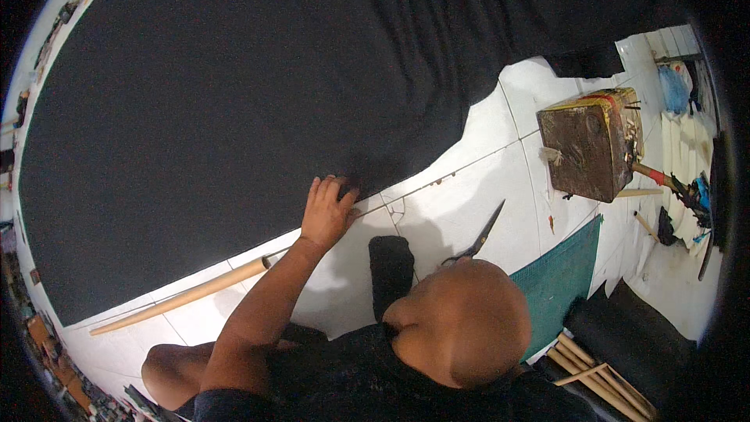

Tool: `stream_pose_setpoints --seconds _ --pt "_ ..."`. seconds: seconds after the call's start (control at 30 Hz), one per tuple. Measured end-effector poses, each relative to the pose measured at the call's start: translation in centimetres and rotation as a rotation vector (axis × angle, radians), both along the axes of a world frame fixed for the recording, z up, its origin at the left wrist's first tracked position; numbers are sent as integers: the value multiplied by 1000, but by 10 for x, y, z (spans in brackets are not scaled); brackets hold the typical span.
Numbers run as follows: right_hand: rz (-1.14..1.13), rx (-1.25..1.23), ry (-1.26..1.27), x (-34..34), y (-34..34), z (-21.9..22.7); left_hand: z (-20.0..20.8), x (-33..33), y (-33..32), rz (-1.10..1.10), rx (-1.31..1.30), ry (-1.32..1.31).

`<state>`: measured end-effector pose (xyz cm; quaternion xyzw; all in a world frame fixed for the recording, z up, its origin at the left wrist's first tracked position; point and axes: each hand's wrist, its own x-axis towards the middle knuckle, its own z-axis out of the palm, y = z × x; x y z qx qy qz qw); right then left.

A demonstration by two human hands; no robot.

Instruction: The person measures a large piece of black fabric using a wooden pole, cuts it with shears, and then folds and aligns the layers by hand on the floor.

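A large black fabric (195, 125) lies spread over the white tiled floor, with folds toward the upper right. My left hand (328, 209) rests at its near edge, fingers stretched onto the cloth and thumb apart. Part of the fingertips blends into dark shadow there. My right hand is not in view. My bent knee (469, 320) takes up the lower middle. Just beyond it, a pair of dark scissors (480, 241) lies on the tiles, blades pointing up and right. Between hand and knee is a dark, rounded strip (391, 266), its kind unclear.
A cardboard tube (187, 295) lies along the fabric's near edge at left. To the right stands a worn square box (586, 148). A green mat (558, 277), a black roll (633, 320) and several tubes (598, 379) are at the lower right.
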<state>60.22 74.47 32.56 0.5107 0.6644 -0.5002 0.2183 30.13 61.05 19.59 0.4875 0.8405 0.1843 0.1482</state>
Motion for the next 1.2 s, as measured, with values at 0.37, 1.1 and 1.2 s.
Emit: stream_pose_setpoints --seconds 0.37,1.1,1.2 --pt "22 -177 43 2 -4 6 -6 6 18 139 24 -25" --pt "434 -891 33 -31 48 29 6 7 37 305 -85 -224" --pt "447 -920 43 -32 47 34 7 13 37 274 -57 -150"
